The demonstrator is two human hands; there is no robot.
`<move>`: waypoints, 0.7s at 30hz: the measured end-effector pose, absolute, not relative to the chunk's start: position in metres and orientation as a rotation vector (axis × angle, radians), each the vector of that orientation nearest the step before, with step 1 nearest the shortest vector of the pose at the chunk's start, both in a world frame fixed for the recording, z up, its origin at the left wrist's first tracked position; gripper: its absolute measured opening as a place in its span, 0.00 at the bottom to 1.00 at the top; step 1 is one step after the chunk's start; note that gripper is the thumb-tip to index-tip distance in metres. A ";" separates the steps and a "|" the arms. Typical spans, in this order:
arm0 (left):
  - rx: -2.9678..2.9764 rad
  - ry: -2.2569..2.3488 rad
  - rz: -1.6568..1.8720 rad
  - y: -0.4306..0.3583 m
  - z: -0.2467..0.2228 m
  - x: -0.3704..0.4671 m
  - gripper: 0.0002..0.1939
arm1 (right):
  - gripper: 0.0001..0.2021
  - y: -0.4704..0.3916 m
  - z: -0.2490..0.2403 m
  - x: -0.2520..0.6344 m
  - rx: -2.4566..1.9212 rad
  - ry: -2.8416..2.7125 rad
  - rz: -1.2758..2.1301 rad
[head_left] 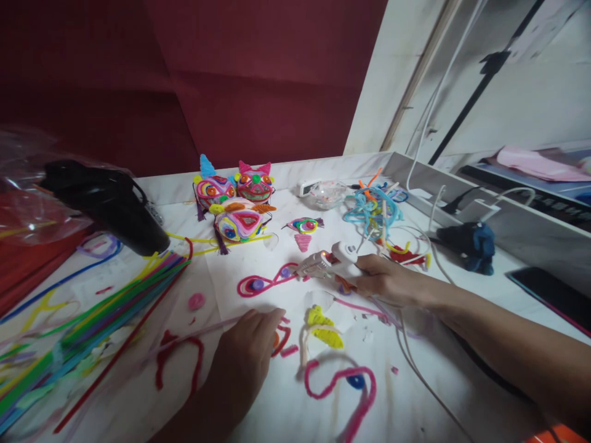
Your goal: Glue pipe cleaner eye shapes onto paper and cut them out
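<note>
My right hand [388, 280] is wrapped round a white glue gun [330, 261], its nozzle pointing left. The nozzle is close to the right end of a pink pipe-cleaner shape [268, 282] with two purple discs, which lies on white paper [226, 271]. Below that shape, my left hand [253, 335] rests low over the table with its fingers bent together; whatever they hold is hidden. Just right of its fingers are short red pieces [290, 351] and a bit of orange. Yellow leaf-like pieces [325, 329] lie between the two hands.
Colourful decorated masks [242, 224] stand at the back. A bundle of pipe cleaners [92, 338] and a black object [108, 206] are at left. Blue tangled pipe cleaners [373, 209], white cables [429, 387] and a phone [549, 292] lie at right. A curved pink strand [364, 406] is in front.
</note>
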State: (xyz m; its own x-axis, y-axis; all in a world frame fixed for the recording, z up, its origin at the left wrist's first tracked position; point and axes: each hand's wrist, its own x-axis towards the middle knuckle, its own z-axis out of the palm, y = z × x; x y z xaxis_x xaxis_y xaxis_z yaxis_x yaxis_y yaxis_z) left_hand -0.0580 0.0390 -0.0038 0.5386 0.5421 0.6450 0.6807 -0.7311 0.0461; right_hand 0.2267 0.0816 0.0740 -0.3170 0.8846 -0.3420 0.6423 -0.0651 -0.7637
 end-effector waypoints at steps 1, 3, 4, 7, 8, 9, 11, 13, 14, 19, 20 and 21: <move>-2.564 -1.035 -0.968 0.039 -0.004 -0.058 0.17 | 0.13 0.082 0.074 0.227 -1.658 -1.942 1.321; -2.563 -1.032 -0.972 0.040 -0.005 -0.058 0.17 | 0.12 0.083 0.073 0.228 -1.669 -1.939 1.297; -2.568 -1.029 -0.969 0.040 -0.006 -0.058 0.17 | 0.11 0.083 0.073 0.228 -1.675 -1.939 1.284; -2.581 -1.028 -0.959 0.040 -0.006 -0.059 0.17 | 0.11 0.083 0.071 0.230 -1.697 -1.943 1.250; -2.580 -1.027 -0.956 0.040 -0.006 -0.059 0.17 | 0.11 0.082 0.071 0.231 -1.703 -1.946 1.242; -2.575 -1.024 -0.953 0.040 -0.005 -0.059 0.17 | 0.12 0.082 0.071 0.231 -1.709 -1.950 1.234; -2.559 -1.018 -0.954 0.039 -0.004 -0.058 0.18 | 0.13 0.082 0.071 0.232 -1.712 -1.964 1.229; -2.550 -1.017 -0.958 0.040 -0.004 -0.058 0.18 | 0.13 0.083 0.070 0.232 -1.709 -1.978 1.226; -2.546 -1.020 -0.964 0.040 -0.004 -0.058 0.18 | 0.13 0.083 0.070 0.232 -1.708 -1.983 1.223; -2.552 -1.015 -0.984 0.040 -0.007 -0.060 0.17 | 0.12 0.086 0.068 0.231 -1.709 -1.987 1.202; -2.557 -1.017 -0.973 0.040 -0.009 -0.061 0.16 | 0.12 0.086 0.068 0.230 -1.709 -1.985 1.193; -2.565 -1.020 -0.955 0.041 -0.010 -0.062 0.16 | 0.11 0.086 0.068 0.230 -1.707 -1.983 1.182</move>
